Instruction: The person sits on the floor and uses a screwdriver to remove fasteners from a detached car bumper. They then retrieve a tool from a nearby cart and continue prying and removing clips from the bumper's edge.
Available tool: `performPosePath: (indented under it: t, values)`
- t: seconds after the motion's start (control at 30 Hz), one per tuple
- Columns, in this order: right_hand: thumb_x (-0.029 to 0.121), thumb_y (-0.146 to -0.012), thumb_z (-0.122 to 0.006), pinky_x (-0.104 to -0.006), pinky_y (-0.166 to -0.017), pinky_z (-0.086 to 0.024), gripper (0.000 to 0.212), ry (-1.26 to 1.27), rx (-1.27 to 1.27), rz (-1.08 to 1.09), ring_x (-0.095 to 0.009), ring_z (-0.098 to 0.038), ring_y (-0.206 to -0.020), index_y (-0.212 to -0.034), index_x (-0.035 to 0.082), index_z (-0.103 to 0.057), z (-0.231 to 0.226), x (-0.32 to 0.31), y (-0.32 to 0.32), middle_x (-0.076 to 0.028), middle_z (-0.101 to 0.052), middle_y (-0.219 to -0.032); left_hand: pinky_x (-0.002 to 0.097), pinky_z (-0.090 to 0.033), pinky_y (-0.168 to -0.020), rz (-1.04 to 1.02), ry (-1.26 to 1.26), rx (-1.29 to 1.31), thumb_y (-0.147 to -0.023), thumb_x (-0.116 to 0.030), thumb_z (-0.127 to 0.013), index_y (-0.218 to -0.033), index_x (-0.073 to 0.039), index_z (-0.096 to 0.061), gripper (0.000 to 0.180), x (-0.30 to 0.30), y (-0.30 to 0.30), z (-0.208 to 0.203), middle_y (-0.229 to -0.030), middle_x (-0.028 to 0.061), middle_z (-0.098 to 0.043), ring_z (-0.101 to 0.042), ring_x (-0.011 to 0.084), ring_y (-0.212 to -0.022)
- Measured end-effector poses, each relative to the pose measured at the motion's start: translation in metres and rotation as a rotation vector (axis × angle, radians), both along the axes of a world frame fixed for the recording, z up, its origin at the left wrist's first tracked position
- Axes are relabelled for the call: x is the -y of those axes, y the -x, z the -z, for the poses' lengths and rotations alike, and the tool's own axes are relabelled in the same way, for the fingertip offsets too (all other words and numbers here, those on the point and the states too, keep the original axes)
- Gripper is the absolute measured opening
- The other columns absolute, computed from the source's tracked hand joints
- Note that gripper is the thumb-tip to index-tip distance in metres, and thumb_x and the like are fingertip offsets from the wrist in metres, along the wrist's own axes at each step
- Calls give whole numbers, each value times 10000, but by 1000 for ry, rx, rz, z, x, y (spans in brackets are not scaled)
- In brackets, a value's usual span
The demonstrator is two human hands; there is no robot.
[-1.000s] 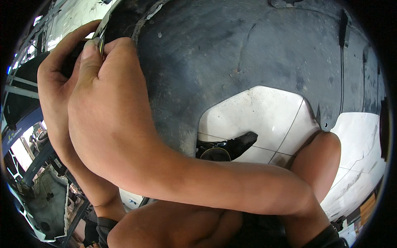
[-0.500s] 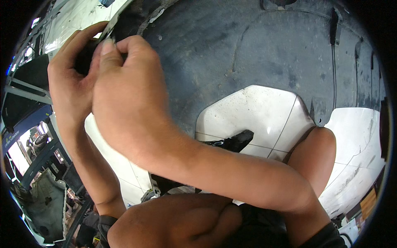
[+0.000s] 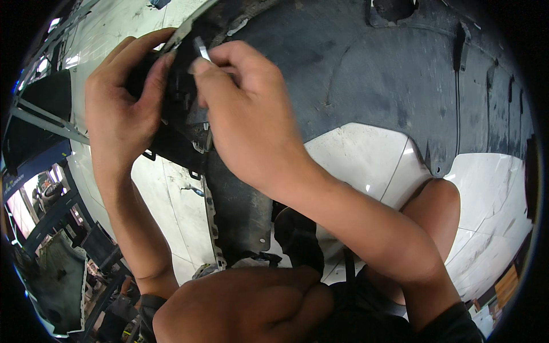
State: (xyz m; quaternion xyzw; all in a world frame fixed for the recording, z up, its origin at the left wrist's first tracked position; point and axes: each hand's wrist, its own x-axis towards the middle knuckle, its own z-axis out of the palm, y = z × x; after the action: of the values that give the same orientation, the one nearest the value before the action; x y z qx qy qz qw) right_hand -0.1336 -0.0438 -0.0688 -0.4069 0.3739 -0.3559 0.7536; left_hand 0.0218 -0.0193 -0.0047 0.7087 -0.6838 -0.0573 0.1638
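Note:
A large, scuffed dark grey moulded plastic panel [image 3: 377,80], looking like the inside of a car bumper, spreads before me. At its far left edge my left hand [image 3: 128,94] is closed round the rim, thumb on the inner side and fingers over the outside. My right hand [image 3: 246,97] pinches a small, narrow silvery metal piece [image 3: 201,48] between thumb and fingers, just right of that rim. It is blurred, so I cannot tell its exact kind. Below the hands, a black bracketed strip [image 3: 177,151] with slots and clips runs along the panel's edge.
White floor tiles [image 3: 354,154] show through the panel's cut-out. My bent knee [image 3: 437,206] is near the panel's holed tab [image 3: 438,170]. To the left stand a metal rack [image 3: 43,123] and another loose moulded panel [image 3: 57,280].
My right hand has drawn right, away from the rim and my left hand, with the metal piece now showing. The left hand shifts slightly right, and the slotted strip has come into sight.

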Motion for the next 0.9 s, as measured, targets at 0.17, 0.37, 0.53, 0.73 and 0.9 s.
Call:
performPosePath:
  t: [0.17,0.37,0.53,0.73,0.9]
  values:
    - [141,-914,-744,-386,-612,-526,222,206,-87,-27,-281,-716,-657,-894,-37,-613,5,17,-4,-177,-682,-710,304,-520,-755,-64,-57,-98,-900,19,-673,-1206,-21,-717,311,-4,2,-6,-911,136,-675,-654,192,-789]
    - [128,-842,-843,-294,-564,-468,228,113,114,62,-95,-596,-608,-809,-33,-685,23,19,-33,-73,-676,-671,284,-511,-819,-159,-33,-361,-937,18,-638,-1327,-26,-641,392,-15,5,-15,-988,112,-707,-624,129,-865]
    - [94,-784,-891,-257,-515,-418,248,-50,111,34,-54,-523,-581,-734,-26,-680,23,26,-33,-23,-661,-658,258,-492,-822,-366,43,-551,-1006,-14,-605,-1213,29,-651,216,-31,5,5,-958,68,-682,-592,98,-880]
    - [51,-768,-893,-219,-473,-410,226,-284,212,121,-58,-538,-538,-810,-3,-678,16,19,-40,-34,-662,-673,252,-472,-817,-361,140,-473,-1005,-8,-591,-1132,55,-649,153,-29,9,8,-930,66,-668,-581,113,-866]
    - [32,-788,-876,-225,-471,-458,213,-366,350,133,-68,-554,-530,-853,-8,-678,21,16,-40,-47,-677,-711,258,-473,-815,-390,162,-508,-1005,-12,-589,-1124,55,-650,150,-28,22,5,-926,67,-663,-585,122,-861]
